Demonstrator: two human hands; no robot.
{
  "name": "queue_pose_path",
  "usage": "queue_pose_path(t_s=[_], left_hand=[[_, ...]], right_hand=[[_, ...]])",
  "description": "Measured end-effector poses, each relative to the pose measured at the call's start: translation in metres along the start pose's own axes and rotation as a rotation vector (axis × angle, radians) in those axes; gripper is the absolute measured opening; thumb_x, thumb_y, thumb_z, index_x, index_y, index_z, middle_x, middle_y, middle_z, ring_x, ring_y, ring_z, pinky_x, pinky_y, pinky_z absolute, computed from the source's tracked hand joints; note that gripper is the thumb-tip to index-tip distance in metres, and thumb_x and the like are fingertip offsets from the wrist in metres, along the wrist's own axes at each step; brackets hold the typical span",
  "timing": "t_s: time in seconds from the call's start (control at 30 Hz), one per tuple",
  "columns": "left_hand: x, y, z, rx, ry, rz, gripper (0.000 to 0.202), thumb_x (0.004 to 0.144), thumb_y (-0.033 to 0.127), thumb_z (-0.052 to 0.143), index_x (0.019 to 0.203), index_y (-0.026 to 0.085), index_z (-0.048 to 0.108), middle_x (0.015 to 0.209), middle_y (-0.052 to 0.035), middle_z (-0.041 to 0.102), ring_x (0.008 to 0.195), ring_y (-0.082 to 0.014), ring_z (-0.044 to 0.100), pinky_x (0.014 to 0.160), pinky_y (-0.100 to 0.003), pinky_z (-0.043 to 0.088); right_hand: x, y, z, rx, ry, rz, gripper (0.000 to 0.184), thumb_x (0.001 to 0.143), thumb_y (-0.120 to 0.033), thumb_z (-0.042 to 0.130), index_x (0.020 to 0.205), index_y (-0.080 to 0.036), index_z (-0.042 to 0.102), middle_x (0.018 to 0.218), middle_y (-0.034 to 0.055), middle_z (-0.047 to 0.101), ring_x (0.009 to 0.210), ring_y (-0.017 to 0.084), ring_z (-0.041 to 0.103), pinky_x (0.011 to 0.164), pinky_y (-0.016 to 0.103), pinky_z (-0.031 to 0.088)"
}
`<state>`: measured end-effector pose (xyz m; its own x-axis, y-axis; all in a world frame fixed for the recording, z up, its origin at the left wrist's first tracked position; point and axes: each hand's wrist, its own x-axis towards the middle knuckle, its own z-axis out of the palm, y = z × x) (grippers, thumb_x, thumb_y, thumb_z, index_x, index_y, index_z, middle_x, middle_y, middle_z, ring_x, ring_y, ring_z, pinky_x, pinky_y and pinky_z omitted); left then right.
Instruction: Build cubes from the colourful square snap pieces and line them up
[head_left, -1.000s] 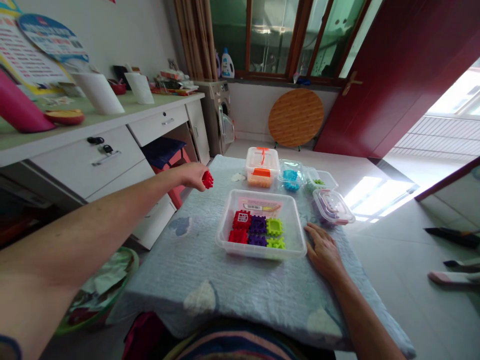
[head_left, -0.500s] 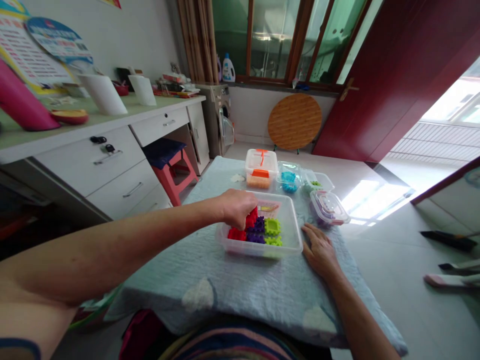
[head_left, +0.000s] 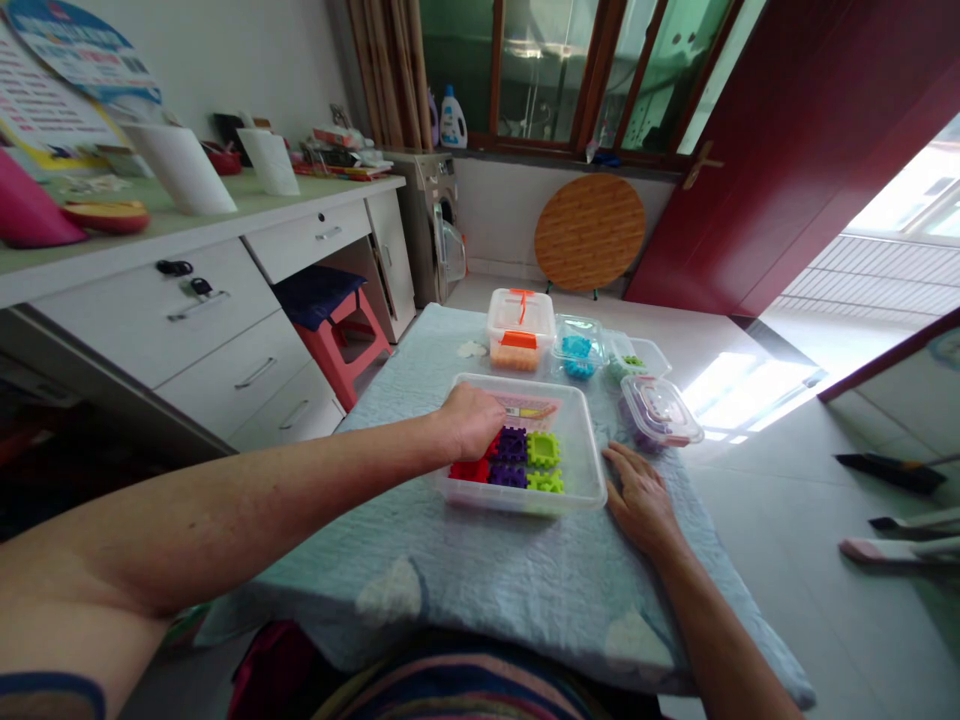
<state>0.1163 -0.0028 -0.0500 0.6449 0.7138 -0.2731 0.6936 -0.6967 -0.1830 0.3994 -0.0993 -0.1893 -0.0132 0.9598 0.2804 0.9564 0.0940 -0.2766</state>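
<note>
On quilted worktop (head_left: 390, 560), L hand (head_left: 471, 422) is covering red block (head_left: 492, 446) in clear tray (head_left: 574, 400); can't tell if fingers are gripping, view's poor. R hand (head_left: 639, 498) is resting flat by tray, fingers open. Hasty pull could be snagging tray, knocking purple blocks (head_left: 511, 446) loose.
</note>
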Motion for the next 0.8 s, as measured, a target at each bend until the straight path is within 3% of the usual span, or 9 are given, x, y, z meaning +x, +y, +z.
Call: queue_pose_path(t_s=[0.27,0.4,0.63,0.8], left_hand=[[-0.012,-0.006,-0.024,-0.045,0.055,-0.036,0.03,0.07,0.028,0.068,0.099,0.02,0.069,0.097,-0.008,0.073,0.09,-0.0245,0.066,0.075,-0.031,0.051],[-0.012,-0.005,-0.022,-0.109,0.053,-0.015,0.04,0.068,0.032,0.07,0.108,0.026,0.066,0.099,-0.0043,0.073,0.092,-0.0234,0.066,0.074,-0.029,0.051],[-0.02,-0.003,-0.019,-0.11,-0.087,0.085,0.038,0.062,0.03,0.074,0.099,0.024,0.067,0.1,-0.0052,0.072,0.09,-0.0241,0.066,0.069,-0.028,0.051],[-0.031,-0.005,-0.021,-0.109,-0.204,0.142,0.026,0.07,0.029,0.069,0.095,0.023,0.068,0.097,-0.0069,0.072,0.087,-0.0238,0.066,0.073,-0.031,0.051]], right_hand=[[0.002,0.002,0.003,0.006,0.018,-0.007,0.044,0.09,-0.034,0.043,0.125,-0.015,0.06,0.135,0.0136,0.059,0.127,0.028,0.052,0.106,0.048,0.041],[0.002,0.002,0.002,-0.005,0.004,-0.001,0.044,0.09,-0.034,0.042,0.126,-0.014,0.06,0.136,0.014,0.058,0.127,0.028,0.052,0.106,0.048,0.041],[0.002,0.002,0.002,-0.004,-0.001,-0.007,0.045,0.091,-0.035,0.041,0.126,-0.013,0.06,0.136,0.0152,0.058,0.127,0.028,0.051,0.107,0.048,0.04],[0.002,0.002,0.002,-0.002,-0.005,-0.007,0.045,0.092,-0.036,0.041,0.126,-0.014,0.059,0.137,0.0142,0.057,0.128,0.027,0.051,0.108,0.048,0.039]])
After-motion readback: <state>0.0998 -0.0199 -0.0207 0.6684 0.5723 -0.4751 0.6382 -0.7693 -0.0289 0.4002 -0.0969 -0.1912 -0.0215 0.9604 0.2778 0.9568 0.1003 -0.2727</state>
